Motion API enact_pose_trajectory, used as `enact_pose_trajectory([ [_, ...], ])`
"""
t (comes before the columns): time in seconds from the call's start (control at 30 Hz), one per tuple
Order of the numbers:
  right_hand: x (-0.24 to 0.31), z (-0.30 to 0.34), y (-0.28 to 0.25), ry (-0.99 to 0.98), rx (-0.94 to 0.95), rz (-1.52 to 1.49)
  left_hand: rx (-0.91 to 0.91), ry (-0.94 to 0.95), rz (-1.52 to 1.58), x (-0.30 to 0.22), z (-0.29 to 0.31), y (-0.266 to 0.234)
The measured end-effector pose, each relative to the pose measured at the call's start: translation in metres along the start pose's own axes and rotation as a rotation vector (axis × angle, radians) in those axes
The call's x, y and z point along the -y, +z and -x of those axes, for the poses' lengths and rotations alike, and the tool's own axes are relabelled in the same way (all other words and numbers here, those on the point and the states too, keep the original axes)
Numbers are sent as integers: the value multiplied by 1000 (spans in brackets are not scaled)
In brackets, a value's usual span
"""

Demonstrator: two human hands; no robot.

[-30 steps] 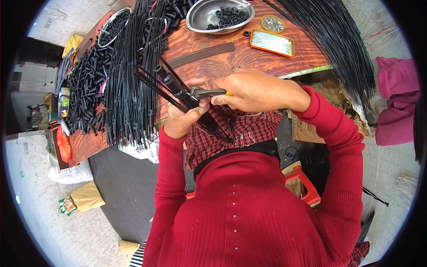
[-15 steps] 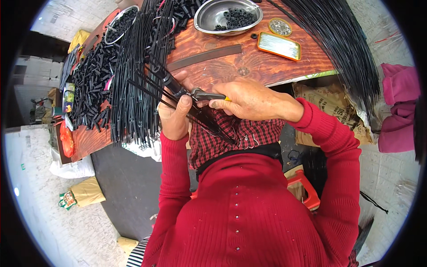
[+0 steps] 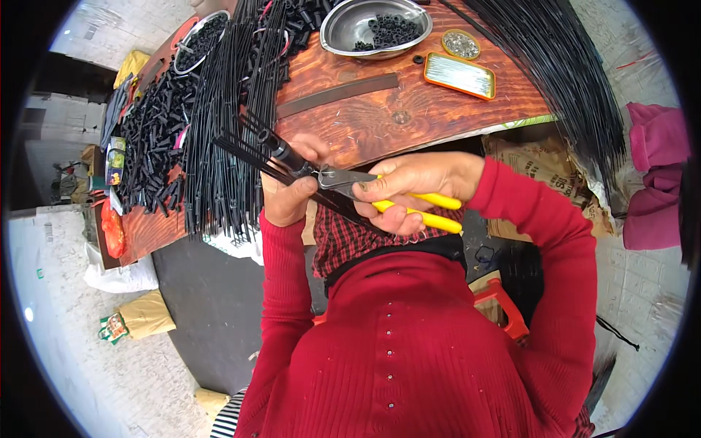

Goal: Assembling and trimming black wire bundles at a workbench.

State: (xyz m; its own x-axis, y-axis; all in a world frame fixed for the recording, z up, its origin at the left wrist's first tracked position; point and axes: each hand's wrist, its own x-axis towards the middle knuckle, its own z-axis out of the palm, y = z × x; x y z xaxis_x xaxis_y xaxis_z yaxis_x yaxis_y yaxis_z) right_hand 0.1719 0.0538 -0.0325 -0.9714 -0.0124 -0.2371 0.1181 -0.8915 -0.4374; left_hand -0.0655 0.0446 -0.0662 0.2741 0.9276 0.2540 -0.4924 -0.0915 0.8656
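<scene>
My left hand (image 3: 288, 191) is closed around a black tubular fitting (image 3: 274, 144) with several thin black rods (image 3: 252, 157) running beside it. Its thumb presses near the tube's lower end. In my right hand (image 3: 409, 186) is a pair of pliers (image 3: 427, 212) with yellow handles. The handles stand apart, and the metal jaws point left, at the tube's lower end by my left thumb. Whether the jaws pinch anything there is too small to tell. Below my hands lies a red and black checked cloth (image 3: 339, 248) over my lap.
On the wooden table (image 3: 365, 120) are a metal bowl (image 3: 339, 36) of small black rings, an orange-rimmed tin (image 3: 460, 75) of thin pale pins, a round tin (image 3: 461, 44) and a flat dark bar (image 3: 339, 95). Black rod bundles (image 3: 558, 66) hang over the edge; black tubes (image 3: 157, 157) are heaped left.
My right hand has turned and its fingers have loosened, so the pliers' yellow handles now show, spread apart. My left hand still holds the black tube, shifted slightly.
</scene>
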Motion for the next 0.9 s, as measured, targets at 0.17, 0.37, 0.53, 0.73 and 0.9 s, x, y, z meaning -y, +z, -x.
enact_pose_trajectory([
  [0.17, 2, 11, 17, -122, -349, 519, -16, -44, 29, 0, 8, -6],
  [0.37, -15, 24, 44, -517, -958, 1535, -107, -81, 28, 2, 8, -12],
  [0.53, -10, 28, 49, -390, -829, 1316, -4, -49, 103, 2, 1, -10],
  [0.73, -31, 21, 17, -132, -235, -32, -8, -133, 71, 0, 1, -8],
  [0.9, -18, 34, 35, -280, -754, 917, -55, -80, -4, -3, 1, -5],
])
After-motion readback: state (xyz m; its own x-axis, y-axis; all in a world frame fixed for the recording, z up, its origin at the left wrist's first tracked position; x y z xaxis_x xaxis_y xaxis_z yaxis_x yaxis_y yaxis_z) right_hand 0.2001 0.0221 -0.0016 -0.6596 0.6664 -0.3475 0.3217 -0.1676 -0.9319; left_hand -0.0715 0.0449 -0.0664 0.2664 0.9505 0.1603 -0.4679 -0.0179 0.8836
